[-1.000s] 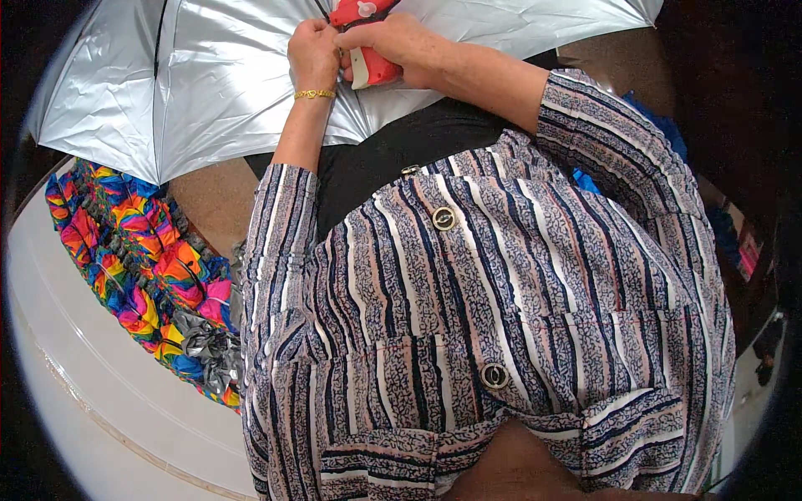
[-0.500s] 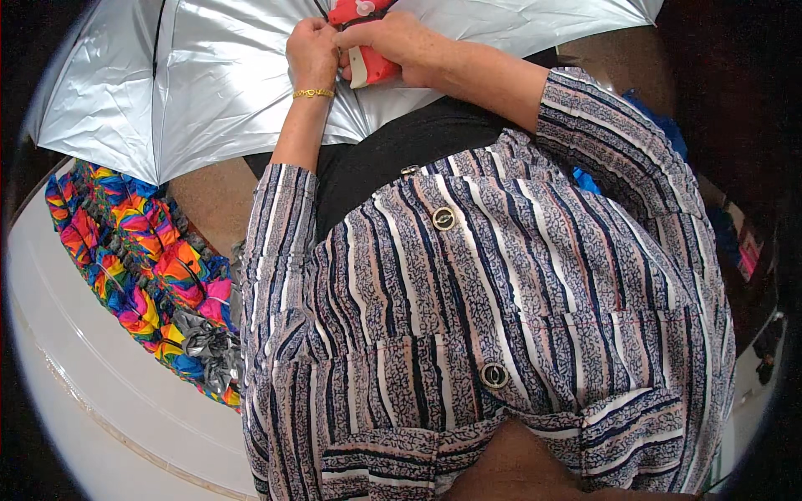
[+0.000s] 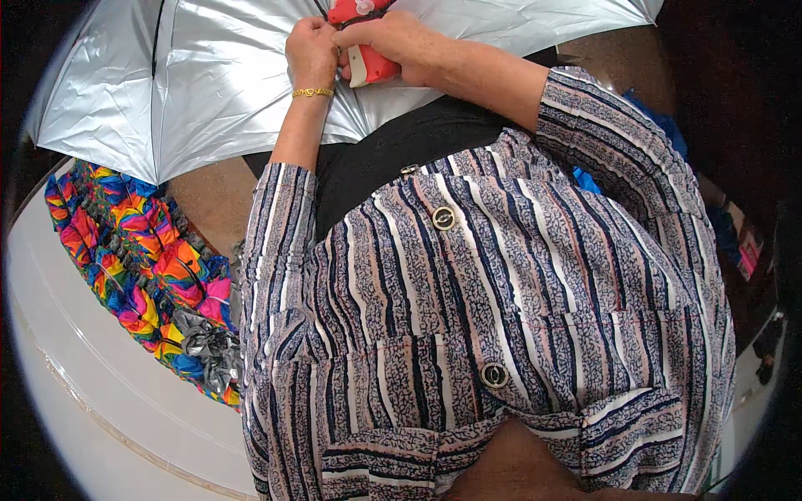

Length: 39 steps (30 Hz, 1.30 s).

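Observation:
A silver umbrella canopy lies spread across the top of the view, with dark ribs running over it. Above it my right hand is closed around a red tool with a cream-white part, whose kind I cannot make out. My left hand, below a gold bracelet on its wrist, is closed with the fingertips pinched together close to a rib and against my right fingers. Whatever lies between those left fingertips is hidden. The tool's upper end reaches the top edge of the picture.
Rows of rainbow-coloured folded umbrellas lie at the left along a white curved surface, with a crumpled silver bundle on them. Blue material shows beyond my right arm. Black cloth covers my lap.
Almost nothing differs; both hands stay together at the same spot, and the red tool has shifted only very slightly.

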### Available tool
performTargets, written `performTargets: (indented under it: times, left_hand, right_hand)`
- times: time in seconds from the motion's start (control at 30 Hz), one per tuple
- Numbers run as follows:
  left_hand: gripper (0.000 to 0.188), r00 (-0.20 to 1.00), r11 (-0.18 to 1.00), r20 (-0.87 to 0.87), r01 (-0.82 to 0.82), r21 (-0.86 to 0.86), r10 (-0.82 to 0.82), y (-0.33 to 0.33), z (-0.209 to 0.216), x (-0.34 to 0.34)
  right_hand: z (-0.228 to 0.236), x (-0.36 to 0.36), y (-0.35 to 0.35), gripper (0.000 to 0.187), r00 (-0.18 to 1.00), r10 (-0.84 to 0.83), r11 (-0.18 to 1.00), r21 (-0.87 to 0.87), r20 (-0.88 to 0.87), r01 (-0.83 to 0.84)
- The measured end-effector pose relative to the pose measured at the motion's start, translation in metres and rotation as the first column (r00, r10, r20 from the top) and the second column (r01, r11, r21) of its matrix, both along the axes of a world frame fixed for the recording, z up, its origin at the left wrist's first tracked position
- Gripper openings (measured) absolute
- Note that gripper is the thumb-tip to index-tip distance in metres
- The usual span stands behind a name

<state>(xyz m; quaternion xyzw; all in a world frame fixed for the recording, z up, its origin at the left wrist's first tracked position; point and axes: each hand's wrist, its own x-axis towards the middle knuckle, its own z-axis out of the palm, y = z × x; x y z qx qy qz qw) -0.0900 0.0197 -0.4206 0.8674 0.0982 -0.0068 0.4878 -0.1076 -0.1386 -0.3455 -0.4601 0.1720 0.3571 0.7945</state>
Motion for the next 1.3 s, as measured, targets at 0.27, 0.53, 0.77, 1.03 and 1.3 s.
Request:
performTargets:
  times: [0.27, 0.53, 0.77, 1.03, 1.3]
  left_hand:
    - [0.013, 0.999, 1.000, -0.028, -0.024, -0.013, 0.024, -0.004, 0.006, -0.001]
    - [0.016, 0.992, 0.976, -0.095, -0.096, -0.195, 0.079, -0.012, 0.019, -0.006]
    - [0.017, 0.994, 0.979, -0.057, -0.099, -0.177, 0.090, -0.013, 0.017, -0.006]
    - [0.018, 0.993, 0.978, -0.087, -0.090, -0.190, 0.074, -0.009, 0.014, -0.004]
    - [0.018, 0.996, 0.990, -0.057, -0.081, -0.113, 0.075, -0.005, 0.006, -0.002]
  right_hand:
    - [-0.001, 0.000, 0.000, 0.023, 1.000, -0.009, 0.999, -0.031, 0.010, 0.009]
    - [0.002, 0.000, 0.001, 0.023, 1.000, -0.013, 0.996, -0.083, 0.002, 0.013]
    - [-0.003, 0.000, 0.001, 0.021, 1.000, -0.016, 1.000, -0.005, 0.008, 0.016]
    - [0.001, 0.000, 0.000, 0.021, 1.000, 0.014, 0.996, -0.090, 0.022, -0.011]
    - [-0.010, -0.002, 0.000, 0.022, 0.997, 0.042, 0.994, -0.106, 0.068, -0.034]
